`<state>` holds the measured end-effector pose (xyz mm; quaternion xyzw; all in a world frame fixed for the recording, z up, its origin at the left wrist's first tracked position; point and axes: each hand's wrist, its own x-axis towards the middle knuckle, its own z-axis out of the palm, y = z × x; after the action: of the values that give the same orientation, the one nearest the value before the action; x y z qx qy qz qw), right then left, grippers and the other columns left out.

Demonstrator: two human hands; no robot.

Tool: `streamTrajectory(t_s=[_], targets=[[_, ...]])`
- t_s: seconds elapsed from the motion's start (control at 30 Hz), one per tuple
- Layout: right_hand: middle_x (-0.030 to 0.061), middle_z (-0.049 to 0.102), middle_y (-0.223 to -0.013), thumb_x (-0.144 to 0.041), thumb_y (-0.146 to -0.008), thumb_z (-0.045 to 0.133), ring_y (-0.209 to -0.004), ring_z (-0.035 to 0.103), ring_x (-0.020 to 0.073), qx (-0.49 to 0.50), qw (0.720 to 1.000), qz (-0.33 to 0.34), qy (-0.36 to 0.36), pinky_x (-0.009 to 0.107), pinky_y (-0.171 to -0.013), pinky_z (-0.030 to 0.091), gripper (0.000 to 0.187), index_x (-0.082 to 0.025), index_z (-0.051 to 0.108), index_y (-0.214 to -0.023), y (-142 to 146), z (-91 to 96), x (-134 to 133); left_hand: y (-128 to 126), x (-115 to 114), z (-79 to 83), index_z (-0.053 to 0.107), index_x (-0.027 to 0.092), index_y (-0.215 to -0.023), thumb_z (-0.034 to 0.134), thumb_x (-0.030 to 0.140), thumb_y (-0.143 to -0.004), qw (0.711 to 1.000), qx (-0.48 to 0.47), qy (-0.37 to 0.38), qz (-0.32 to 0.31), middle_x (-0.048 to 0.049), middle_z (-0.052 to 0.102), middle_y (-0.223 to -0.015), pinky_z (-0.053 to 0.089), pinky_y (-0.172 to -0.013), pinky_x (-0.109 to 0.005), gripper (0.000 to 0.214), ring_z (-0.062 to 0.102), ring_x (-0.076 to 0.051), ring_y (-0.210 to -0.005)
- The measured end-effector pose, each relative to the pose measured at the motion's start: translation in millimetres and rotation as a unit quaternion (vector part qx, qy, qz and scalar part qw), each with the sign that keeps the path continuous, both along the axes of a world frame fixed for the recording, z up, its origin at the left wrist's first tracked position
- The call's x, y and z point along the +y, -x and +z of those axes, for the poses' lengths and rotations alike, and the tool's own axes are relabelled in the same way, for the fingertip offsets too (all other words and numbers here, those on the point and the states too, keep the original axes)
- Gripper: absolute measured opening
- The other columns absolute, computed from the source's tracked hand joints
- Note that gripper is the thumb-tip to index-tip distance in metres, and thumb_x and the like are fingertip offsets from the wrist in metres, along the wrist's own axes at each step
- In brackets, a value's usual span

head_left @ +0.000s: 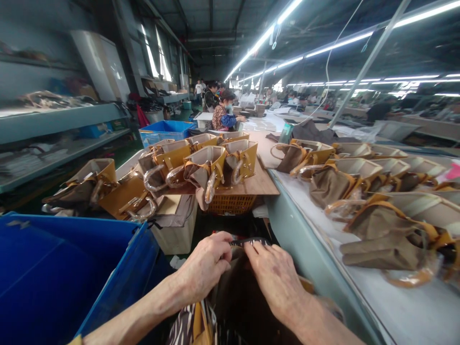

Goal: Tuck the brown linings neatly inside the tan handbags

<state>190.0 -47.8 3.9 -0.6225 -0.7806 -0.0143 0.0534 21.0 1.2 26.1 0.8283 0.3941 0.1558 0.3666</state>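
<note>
Low in the middle of the head view, a dark brown fabric bag [240, 287] lies in front of me. My left hand [210, 261] has its fingers curled closed at the bag's upper left edge. On the upper right edge, my right hand [271, 273] grips the fabric, thumb hidden. Between the hands runs a dark edge with pale marks. Beneath my left forearm shows a zebra-striped cloth [183, 326] with a tan strip beside it. The lower part of the bag falls into shadow.
Tan-and-brown handbags with wrapped handles stand on a wooden board [258, 184] ahead and along the white-topped table [323, 239] at right. A large blue bin [108, 225] is close on my left. An orange basket [232, 204] sits under the board. A co-worker [223, 115] sits farther back.
</note>
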Motion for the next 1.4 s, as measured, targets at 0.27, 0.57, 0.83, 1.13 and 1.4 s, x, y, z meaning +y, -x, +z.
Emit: streamTrajectory(t_s=[0.27,0.57,0.83,1.13,1.4], targets=[[-0.0021,0.070,-0.080,-0.017,-0.080,0.056,-0.079,0.064,0.0191,0.149,0.986,-0.038,0.071,0.026,-0.064,0.037,0.013,-0.026,0.066,-0.081,2,2.7,12,2,3,-4.3,0.043,0.017,-0.060,0.046,0.010,-0.065,0.996,0.047,0.024,0.067,0.0023,0.052,-0.063,0.029,-0.058,-0.023,0.008,0.045,-0.012,-0.063],[-0.0047,0.069,-0.076,-0.019,-0.082,0.055,-0.075,0.062,0.0151,0.222,0.972,-0.011,0.072,0.023,-0.065,0.036,0.016,-0.027,0.067,-0.076,0,3.2,14,5,8,-7.7,0.049,0.017,-0.061,0.048,0.015,-0.067,0.996,0.052,0.027,0.070,0.0035,0.048,-0.060,0.026,-0.057,-0.023,0.006,0.042,-0.011,-0.061],[-0.0024,0.069,-0.080,-0.017,-0.082,0.058,-0.079,0.063,0.0173,0.161,0.984,0.049,0.057,0.025,-0.068,0.038,0.009,-0.023,0.065,-0.083,-3,-1.4,19,7,6,-13.1,0.046,0.017,-0.060,0.049,0.015,-0.068,0.995,0.035,0.012,0.093,0.0038,0.048,-0.061,0.026,-0.058,-0.023,0.008,0.042,-0.011,-0.061],[0.0017,0.065,-0.083,-0.022,-0.070,0.074,-0.077,0.059,0.0228,0.044,0.994,0.097,-0.002,0.032,-0.066,0.040,0.023,-0.017,0.060,-0.087,-4,-12.6,16,4,4,-17.5,0.042,0.017,-0.059,0.047,0.013,-0.068,0.992,0.047,0.002,0.114,0.0031,0.047,-0.059,0.024,-0.057,-0.024,0.011,0.041,-0.011,-0.060],[0.0008,0.066,-0.080,-0.018,-0.079,0.064,-0.077,0.061,0.0195,0.080,0.993,0.083,0.006,0.029,-0.067,0.039,0.006,-0.018,0.061,-0.084,-7,-16.8,19,2,3,-18.3,0.039,0.018,-0.059,0.044,0.012,-0.070,0.991,0.056,-0.013,0.123,0.0032,0.045,-0.056,0.021,-0.054,-0.025,0.014,0.039,-0.011,-0.056]])
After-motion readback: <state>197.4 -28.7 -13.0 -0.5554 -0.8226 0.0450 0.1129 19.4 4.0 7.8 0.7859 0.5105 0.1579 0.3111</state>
